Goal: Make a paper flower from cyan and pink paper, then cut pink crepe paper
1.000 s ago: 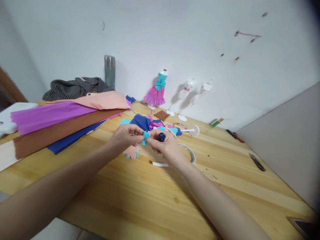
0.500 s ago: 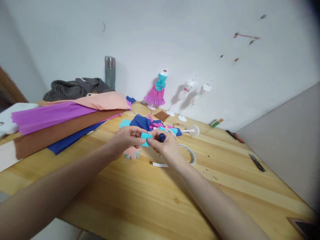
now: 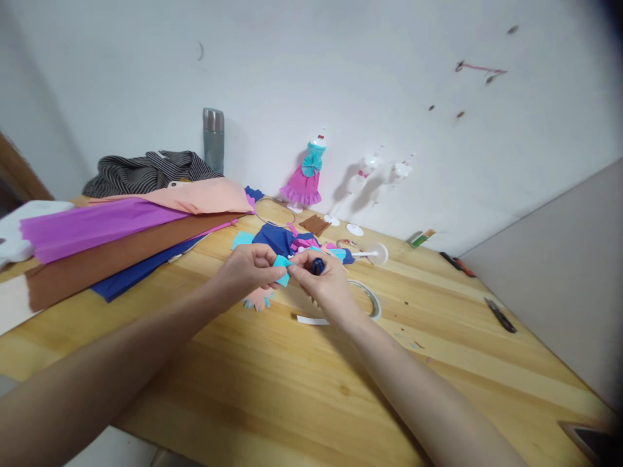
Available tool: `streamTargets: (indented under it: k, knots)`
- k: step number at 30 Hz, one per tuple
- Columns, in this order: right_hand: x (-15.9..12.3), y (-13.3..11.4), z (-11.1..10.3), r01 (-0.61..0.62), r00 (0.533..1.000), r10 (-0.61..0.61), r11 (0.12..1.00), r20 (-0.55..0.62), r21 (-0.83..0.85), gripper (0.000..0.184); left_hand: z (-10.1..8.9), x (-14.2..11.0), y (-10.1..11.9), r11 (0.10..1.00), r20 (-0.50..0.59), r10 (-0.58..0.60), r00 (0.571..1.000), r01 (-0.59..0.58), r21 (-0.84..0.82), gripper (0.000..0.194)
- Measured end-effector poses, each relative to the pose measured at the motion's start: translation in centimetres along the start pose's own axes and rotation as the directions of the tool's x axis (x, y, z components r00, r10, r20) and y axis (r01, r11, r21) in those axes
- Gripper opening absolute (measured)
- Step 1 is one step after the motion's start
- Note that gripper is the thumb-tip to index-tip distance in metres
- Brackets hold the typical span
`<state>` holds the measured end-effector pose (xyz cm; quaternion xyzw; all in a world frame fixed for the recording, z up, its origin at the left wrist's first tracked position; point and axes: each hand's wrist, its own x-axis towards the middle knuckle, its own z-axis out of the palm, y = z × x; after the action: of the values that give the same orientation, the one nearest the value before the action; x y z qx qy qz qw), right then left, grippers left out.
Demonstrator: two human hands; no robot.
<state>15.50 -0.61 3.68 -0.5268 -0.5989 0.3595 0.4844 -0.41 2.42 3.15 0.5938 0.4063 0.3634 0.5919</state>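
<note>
A small turquoise piece of crepe paper is held up between my two hands above the table. My left hand pinches its left side between thumb and fingers. At its upper right corner, the thumb and forefinger of my right hand are closed on the paper. A dark blue handle, seemingly of scissors, rests in my right hand; the rest of that tool is mostly hidden. Below my hands lies a peach and turquoise paper flower. A tape roll lies beside my right hand, partly covered by it.
Long crepe paper strips fan out on the left. Behind my hands are blue paper scraps and a fallen white stand. A mini mannequin in a pink paper skirt stands by the wall. A utility knife lies right.
The turquoise paper was bunched up a second ago, then spread flat into a rectangle. Now its right side is pinched together again at the corner. My arms have barely moved.
</note>
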Motion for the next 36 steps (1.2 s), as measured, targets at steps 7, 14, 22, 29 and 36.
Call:
streamTargets:
  k: [7,14,22,29,36]
  knots:
    - [-0.2,-0.3,0.0,-0.006,0.999,0.004,1.000,0.042,0.027,0.018,-0.1,0.0,-0.3,0.992,0.041,-0.059,0.997,0.063,-0.111,0.037]
    - [-0.1,-0.1,0.0,0.022,0.999,-0.023,1.000,0.039,0.019,0.019,-0.3,0.0,-0.4,0.976,0.101,-0.100,0.990,0.117,-0.183,0.036]
    - [-0.1,-0.3,-1.0,0.090,0.994,-0.096,0.991,0.057,0.095,0.041,-0.6,-0.2,0.7,0.982,0.031,-0.060,0.998,0.064,-0.176,0.023]
    - [1.3,-0.2,-3.2,0.174,0.979,-0.194,0.956,-0.066,-0.237,0.043,-0.7,-0.1,0.4,0.972,0.029,-0.085,0.996,0.089,-0.216,0.023]
    - [2.3,0.6,-3.6,-0.100,0.995,0.104,0.933,0.009,0.344,0.032,-1.0,0.2,0.0,0.959,-0.022,-0.146,0.989,0.136,-0.248,0.020]
